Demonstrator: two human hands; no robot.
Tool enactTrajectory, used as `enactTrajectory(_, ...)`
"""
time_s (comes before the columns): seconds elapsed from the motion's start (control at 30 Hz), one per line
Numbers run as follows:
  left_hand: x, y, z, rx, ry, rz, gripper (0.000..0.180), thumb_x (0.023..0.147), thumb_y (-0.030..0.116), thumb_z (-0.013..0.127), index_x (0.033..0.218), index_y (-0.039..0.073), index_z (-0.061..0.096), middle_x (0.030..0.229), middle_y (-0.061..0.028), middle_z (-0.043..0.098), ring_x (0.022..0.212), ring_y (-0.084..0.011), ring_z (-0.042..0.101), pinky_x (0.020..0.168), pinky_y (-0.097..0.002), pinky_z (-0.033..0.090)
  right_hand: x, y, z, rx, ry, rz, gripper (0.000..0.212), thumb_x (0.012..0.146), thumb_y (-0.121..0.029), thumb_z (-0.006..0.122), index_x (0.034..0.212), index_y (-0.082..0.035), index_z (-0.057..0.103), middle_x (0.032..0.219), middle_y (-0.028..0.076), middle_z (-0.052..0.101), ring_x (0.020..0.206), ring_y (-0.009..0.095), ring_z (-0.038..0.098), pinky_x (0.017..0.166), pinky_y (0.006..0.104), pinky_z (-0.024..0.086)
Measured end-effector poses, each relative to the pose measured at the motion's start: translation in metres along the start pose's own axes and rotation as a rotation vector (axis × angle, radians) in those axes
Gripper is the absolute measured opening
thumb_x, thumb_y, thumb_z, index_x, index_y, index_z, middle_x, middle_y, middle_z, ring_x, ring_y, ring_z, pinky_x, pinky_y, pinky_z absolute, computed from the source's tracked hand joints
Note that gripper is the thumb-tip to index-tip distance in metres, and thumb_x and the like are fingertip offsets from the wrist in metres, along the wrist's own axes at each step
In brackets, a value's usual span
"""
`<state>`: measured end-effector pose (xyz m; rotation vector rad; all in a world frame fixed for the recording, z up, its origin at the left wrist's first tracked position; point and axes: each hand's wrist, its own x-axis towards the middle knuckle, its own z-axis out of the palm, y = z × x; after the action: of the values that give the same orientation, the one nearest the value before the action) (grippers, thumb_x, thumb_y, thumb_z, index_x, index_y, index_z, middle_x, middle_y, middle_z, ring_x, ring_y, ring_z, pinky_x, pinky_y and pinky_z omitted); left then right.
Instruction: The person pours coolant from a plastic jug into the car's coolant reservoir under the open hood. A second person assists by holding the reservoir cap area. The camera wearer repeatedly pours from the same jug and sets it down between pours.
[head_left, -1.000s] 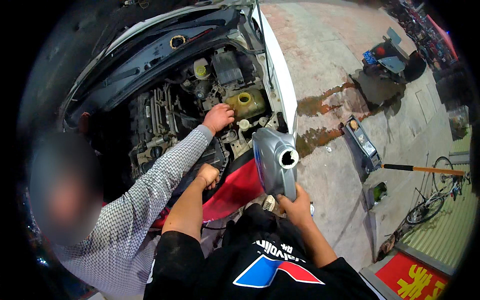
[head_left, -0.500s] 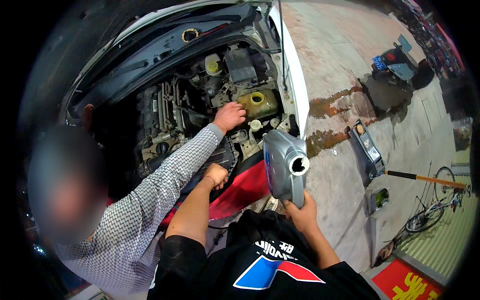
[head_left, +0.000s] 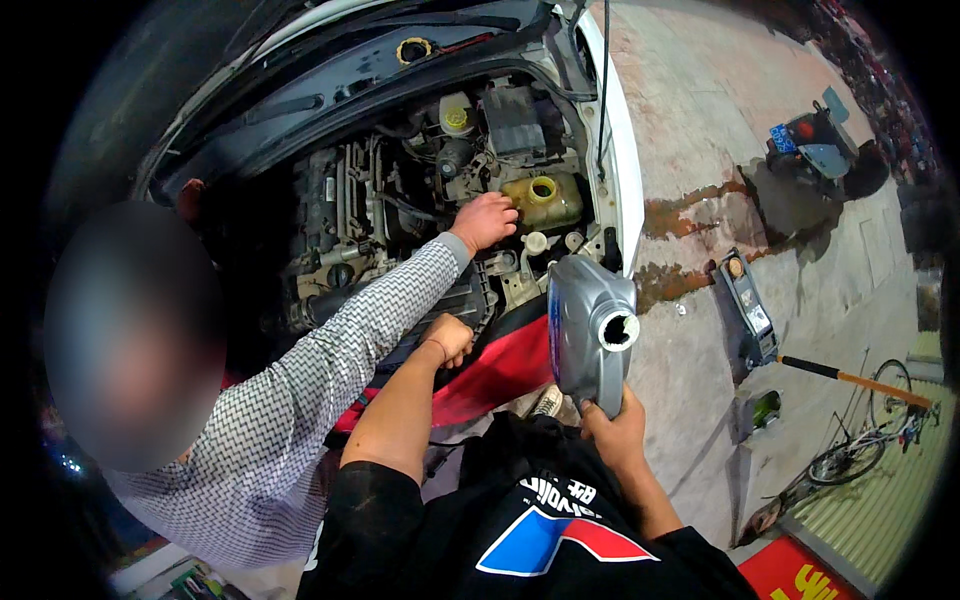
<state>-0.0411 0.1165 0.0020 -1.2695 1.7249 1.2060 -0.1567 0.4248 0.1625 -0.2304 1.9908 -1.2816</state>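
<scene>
My right hand (head_left: 613, 430) grips a grey plastic jug (head_left: 585, 305) by its handle. The jug's uncapped mouth faces up toward me, in front of the car's front corner. My left hand (head_left: 450, 340) is closed in a fist and rests at the front edge of the engine bay; whatever its fingers may hold is hidden. Beyond the jug sits a yellowed coolant tank (head_left: 562, 206) with its round neck uncovered. A co-worker's hand (head_left: 487, 222) touches the tank's left side, the sleeved arm reaching across beyond my left forearm.
A yellow ring-shaped cap (head_left: 413, 50) lies on the cowl below the windscreen. A red cover (head_left: 505, 370) drapes the car's front. On the concrete to the right are a floor jack (head_left: 748, 305) with a long handle, a parked scooter (head_left: 815, 150) and a bicycle (head_left: 850, 450).
The whole view has shifted, so the car and hands appear farther right. Both my hands and the co-worker's hand keep nearly the same places relative to the car.
</scene>
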Motion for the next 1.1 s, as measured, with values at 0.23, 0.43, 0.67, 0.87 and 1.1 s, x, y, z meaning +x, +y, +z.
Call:
enactTrajectory(0.23, 0.005, -0.002, -0.002, -0.044, -0.010, 0.024, 0.022, 0.080, 0.017, 0.059, 0.074, -0.001, 0.072, 0.060, -0.0161, 0.067, 0.045, -0.0258, 0.061, 0.045, -0.0388, 0.046, 0.000, -0.005, -0.001, -0.077, 0.019, -0.005, 0.028, 0.082, -0.018, 0.072, 0.099, 0.002, 0.061, 0.070, 0.013, 0.066, 0.057, 0.019, 0.065, 0.057, 0.0354, 0.052)
enactTrajectory(0.43, -0.007, -0.005, 0.001, -0.124, 0.045, 0.009, 0.024, 0.081, 0.017, 0.057, 0.071, -0.001, 0.069, 0.057, -0.0159, 0.065, 0.040, -0.0248, 0.058, 0.041, -0.0386, 0.044, 0.002, -0.002, -0.003, -0.060, -0.035, -0.003, 0.033, 0.081, -0.021, 0.072, 0.101, 0.002, 0.061, 0.073, 0.015, 0.067, 0.061, 0.021, 0.069, 0.061, 0.0373, 0.054)
enactTrajectory(0.67, 0.006, -0.009, 0.002, -0.103, 0.031, 0.044, 0.026, 0.083, 0.018, 0.055, 0.072, -0.001, 0.069, 0.057, -0.0164, 0.065, 0.039, -0.0251, 0.057, 0.040, -0.0401, 0.044, 0.003, -0.006, -0.008, -0.117, 0.002, -0.126, 0.033, 0.082, -0.023, 0.073, 0.100, 0.002, 0.061, 0.072, 0.017, 0.068, 0.062, 0.026, 0.070, 0.060, 0.0389, 0.054)
enactTrajectory(0.87, 0.008, -0.011, 0.001, -0.113, 0.024, 0.058, 0.027, 0.083, 0.018, 0.055, 0.072, -0.002, 0.069, 0.057, -0.0162, 0.065, 0.039, -0.0246, 0.057, 0.041, -0.0399, 0.044, 0.003, -0.002, -0.009, -0.087, -0.022, -0.083, 0.030, 0.082, -0.017, 0.072, 0.103, 0.002, 0.062, 0.074, 0.012, 0.068, 0.059, 0.019, 0.066, 0.057, 0.0351, 0.052)
enactTrajectory(1.1, 0.005, -0.011, 0.002, -0.095, 0.025, 0.070, 0.028, 0.084, 0.019, 0.054, 0.072, -0.002, 0.069, 0.056, -0.0160, 0.064, 0.039, -0.0245, 0.057, 0.040, -0.0397, 0.043, 0.002, -0.007, -0.010, -0.042, -0.051, -0.042, 0.032, 0.083, -0.020, 0.071, 0.102, 0.003, 0.061, 0.072, 0.016, 0.069, 0.060, 0.023, 0.070, 0.058, 0.0375, 0.055)
